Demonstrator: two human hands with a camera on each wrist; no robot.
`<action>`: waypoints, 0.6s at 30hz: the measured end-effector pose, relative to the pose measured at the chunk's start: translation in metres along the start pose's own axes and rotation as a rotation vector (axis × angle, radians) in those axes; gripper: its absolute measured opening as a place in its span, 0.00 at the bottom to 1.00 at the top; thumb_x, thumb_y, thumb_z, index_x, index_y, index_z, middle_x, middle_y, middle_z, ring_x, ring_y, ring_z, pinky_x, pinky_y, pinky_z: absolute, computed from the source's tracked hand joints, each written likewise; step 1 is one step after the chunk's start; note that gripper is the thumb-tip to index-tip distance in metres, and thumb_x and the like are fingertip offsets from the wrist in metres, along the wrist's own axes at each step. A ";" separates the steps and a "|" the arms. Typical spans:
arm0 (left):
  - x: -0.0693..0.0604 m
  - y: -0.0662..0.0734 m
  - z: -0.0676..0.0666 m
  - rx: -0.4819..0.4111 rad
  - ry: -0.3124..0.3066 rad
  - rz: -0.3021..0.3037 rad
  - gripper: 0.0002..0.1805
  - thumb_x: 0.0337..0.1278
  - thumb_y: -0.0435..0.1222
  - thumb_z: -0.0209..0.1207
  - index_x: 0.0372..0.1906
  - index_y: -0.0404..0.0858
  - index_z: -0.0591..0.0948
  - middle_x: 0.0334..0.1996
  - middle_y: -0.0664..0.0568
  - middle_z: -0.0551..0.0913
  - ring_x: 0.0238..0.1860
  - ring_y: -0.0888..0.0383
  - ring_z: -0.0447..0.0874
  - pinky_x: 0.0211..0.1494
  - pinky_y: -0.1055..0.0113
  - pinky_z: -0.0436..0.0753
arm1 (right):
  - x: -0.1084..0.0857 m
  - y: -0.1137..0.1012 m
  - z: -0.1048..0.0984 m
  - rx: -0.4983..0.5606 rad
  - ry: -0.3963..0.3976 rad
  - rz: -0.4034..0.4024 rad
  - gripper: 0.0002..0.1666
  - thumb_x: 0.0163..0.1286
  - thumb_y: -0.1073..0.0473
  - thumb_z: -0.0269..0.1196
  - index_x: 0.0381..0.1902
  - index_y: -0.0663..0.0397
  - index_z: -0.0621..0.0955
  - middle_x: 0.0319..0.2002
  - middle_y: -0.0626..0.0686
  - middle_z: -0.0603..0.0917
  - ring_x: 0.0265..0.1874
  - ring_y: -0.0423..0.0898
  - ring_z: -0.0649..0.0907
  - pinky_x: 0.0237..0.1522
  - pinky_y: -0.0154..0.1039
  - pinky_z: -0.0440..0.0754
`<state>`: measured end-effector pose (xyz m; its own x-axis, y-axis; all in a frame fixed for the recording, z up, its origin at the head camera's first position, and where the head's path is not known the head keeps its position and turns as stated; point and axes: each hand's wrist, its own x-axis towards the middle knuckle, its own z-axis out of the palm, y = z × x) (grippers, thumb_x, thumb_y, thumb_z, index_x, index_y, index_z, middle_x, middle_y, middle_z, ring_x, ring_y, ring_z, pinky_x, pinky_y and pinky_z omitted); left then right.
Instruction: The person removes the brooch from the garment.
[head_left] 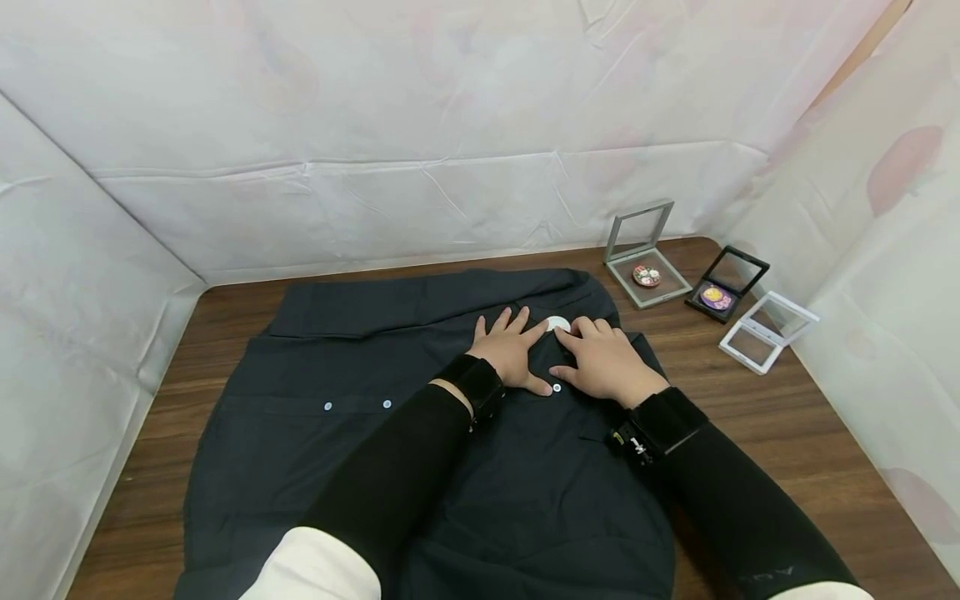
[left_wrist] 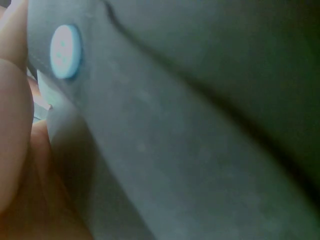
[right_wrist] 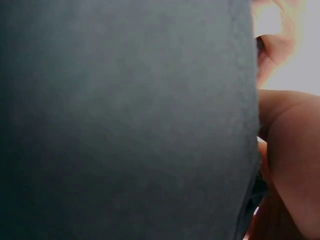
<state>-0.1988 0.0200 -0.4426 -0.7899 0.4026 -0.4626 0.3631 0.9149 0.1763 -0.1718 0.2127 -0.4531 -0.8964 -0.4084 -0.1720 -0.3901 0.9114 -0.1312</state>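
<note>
A dark button-up shirt (head_left: 337, 475) lies spread on the wooden table, with small white buttons; one light button (left_wrist: 65, 51) shows close up in the left wrist view. Spread out on the cloth, my left hand (head_left: 508, 350) rests with its index fingertip by a round white disc (head_left: 557, 323). On the disc's other side, my right hand (head_left: 602, 360) touches the shirt with fingers slightly bent beside the disc and thumb apart, near a shirt button (head_left: 557, 388). Dark fabric fills most of both wrist views, hiding the fingertips.
At the table's right back stand three hinged display cases, all raised open: a grey one (head_left: 637, 280) with a round patterned badge, a black one (head_left: 738, 272) with a purple and yellow piece, and a white one (head_left: 759, 358). Pale fabric walls (head_left: 420, 208) border the table.
</note>
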 end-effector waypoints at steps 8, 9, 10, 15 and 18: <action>0.004 0.001 0.005 -0.001 -0.015 0.000 0.63 0.49 0.74 0.62 0.84 0.65 0.40 0.84 0.55 0.33 0.83 0.48 0.28 0.78 0.35 0.36 | 0.000 0.003 -0.004 0.025 -0.051 0.000 0.46 0.73 0.35 0.63 0.79 0.53 0.67 0.60 0.56 0.72 0.51 0.55 0.71 0.52 0.56 0.71; 0.003 0.002 0.005 -0.001 -0.010 0.001 0.63 0.49 0.74 0.62 0.84 0.65 0.41 0.84 0.55 0.34 0.83 0.48 0.29 0.78 0.35 0.37 | 0.000 0.003 -0.005 0.026 -0.058 -0.001 0.46 0.73 0.35 0.63 0.79 0.53 0.67 0.61 0.56 0.71 0.51 0.55 0.71 0.52 0.56 0.71; 0.002 0.002 0.004 0.001 -0.006 0.003 0.63 0.49 0.74 0.62 0.84 0.64 0.41 0.84 0.55 0.34 0.83 0.48 0.29 0.78 0.35 0.37 | 0.000 0.003 -0.006 0.024 -0.064 -0.002 0.46 0.73 0.35 0.63 0.79 0.52 0.66 0.61 0.56 0.71 0.52 0.55 0.71 0.52 0.56 0.71; -0.002 0.002 0.000 0.008 0.000 -0.001 0.62 0.49 0.74 0.62 0.84 0.65 0.41 0.84 0.55 0.34 0.83 0.48 0.29 0.78 0.35 0.38 | 0.004 0.000 -0.013 0.008 -0.085 -0.010 0.47 0.72 0.35 0.65 0.78 0.53 0.67 0.62 0.58 0.72 0.55 0.57 0.72 0.54 0.58 0.72; -0.003 0.001 -0.002 0.009 -0.001 -0.004 0.62 0.49 0.74 0.62 0.84 0.65 0.41 0.84 0.55 0.34 0.83 0.48 0.29 0.78 0.35 0.38 | 0.005 -0.001 -0.013 -0.009 -0.084 -0.018 0.48 0.71 0.35 0.65 0.79 0.53 0.67 0.63 0.58 0.71 0.56 0.57 0.72 0.55 0.59 0.72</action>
<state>-0.1970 0.0204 -0.4398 -0.7910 0.3991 -0.4638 0.3645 0.9162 0.1668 -0.1787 0.2107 -0.4411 -0.8685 -0.4275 -0.2510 -0.4085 0.9040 -0.1265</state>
